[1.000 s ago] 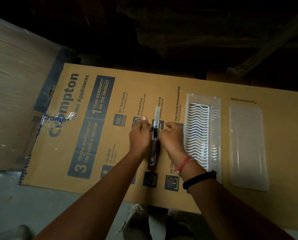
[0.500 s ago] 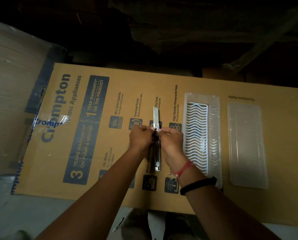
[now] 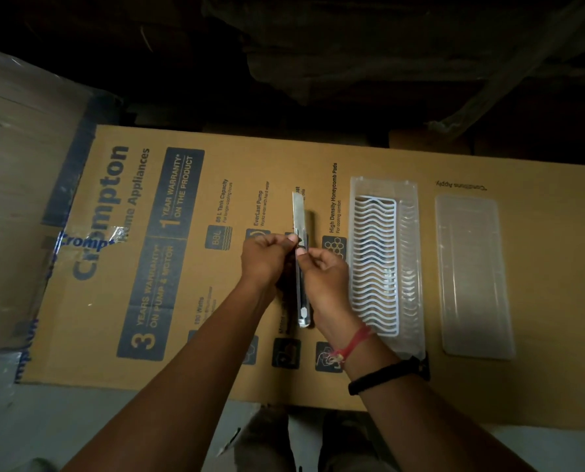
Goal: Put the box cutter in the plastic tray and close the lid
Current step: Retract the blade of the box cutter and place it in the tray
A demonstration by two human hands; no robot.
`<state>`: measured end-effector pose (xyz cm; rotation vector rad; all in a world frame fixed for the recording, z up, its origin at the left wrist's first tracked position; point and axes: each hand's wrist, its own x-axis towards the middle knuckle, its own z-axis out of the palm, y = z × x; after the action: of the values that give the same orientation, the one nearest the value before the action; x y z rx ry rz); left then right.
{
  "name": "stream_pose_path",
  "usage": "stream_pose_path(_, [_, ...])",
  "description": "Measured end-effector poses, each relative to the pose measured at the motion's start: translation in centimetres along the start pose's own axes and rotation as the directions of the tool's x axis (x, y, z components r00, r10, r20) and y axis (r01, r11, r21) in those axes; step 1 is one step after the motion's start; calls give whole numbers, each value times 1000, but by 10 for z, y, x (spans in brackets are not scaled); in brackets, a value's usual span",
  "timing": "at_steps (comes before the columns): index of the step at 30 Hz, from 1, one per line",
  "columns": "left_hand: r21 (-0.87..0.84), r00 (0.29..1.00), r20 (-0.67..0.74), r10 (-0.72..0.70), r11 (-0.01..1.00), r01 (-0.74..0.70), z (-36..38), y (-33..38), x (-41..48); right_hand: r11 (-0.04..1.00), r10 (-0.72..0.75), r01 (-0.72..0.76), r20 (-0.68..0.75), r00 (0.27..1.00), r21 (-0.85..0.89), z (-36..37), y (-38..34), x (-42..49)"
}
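Both hands, left [image 3: 267,257] and right [image 3: 325,277], are pinching the cutter [image 3: 301,267] in their fingers, silver blade sticking out; tray [image 3: 410,267] and lid [image 3: 473,277] sitting beside.

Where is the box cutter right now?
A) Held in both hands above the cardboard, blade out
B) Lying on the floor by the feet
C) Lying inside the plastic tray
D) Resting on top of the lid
A: the box cutter is pinched between the left hand and right hand, blade extended, over the cardboard and left of the plastic tray and the lid.
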<state>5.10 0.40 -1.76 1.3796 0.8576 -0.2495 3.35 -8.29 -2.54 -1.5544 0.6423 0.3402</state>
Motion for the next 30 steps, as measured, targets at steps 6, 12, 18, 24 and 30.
stream_pose_path(6, [-13, 999, -37, 29, 999, -30, 5, 13, -4, 999, -27, 26, 51, 998, 24, -5, -7, -10])
stream_pose_path(12, [-5, 995, -64, 81, 997, -81, 10, 24, -9, 999, -39, 35, 121, 992, 41, -13, -17, -25])
stream_pose_path(18, [-65, 989, -92, 120, 990, -126, 15, 35, -17, 995, -19, 1, 176, 984, 97, -31, -24, -37])
stream_pose_path(24, [17, 985, 45, 169, 985, -170, 22, 25, -32, 990, -65, 44, 160, 985, 133, -47, -27, -46])
stream_pose_path(30, [37, 959, 136, 247, 966, -254, 29, 19, -45, 975, -85, 60, 109, 990, 213, -59, -27, -48])
